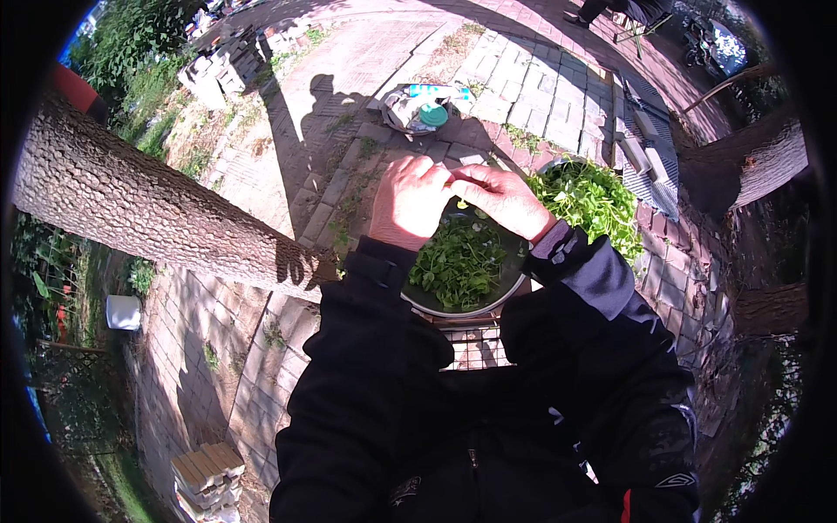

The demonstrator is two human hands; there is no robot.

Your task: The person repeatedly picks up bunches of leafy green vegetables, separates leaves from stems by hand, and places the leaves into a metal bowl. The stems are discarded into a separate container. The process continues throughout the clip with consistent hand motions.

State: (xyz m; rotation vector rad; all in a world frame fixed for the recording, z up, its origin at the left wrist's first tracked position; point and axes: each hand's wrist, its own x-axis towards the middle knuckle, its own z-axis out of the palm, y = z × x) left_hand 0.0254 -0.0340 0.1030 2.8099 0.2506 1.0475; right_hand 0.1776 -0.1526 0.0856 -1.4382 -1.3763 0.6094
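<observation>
My left hand (410, 201) and my right hand (502, 199) meet at the fingertips above a round metal basin. A small bit of greenery (463, 204) shows just under the fingers; whether it is held or lies beyond them is unclear. Loose green leaves and stems (458, 261) fill the middle of the basin (489, 308), whose rim shows near my lap. Right of my right wrist, a large heap of leafy greens (592, 199) rises from a second container, mostly hidden. The fingertips are in bright sun, and what they pinch is too small to tell.
A bag (399, 112) with a teal lid (433, 115) stands ahead on the paving. A tree trunk (163, 202) slants across the left. A striped mat (660, 176) lies right, a white bucket (123, 312) left, stacked bricks (208, 467) lower left. A seated person (592, 10) is partly visible far off.
</observation>
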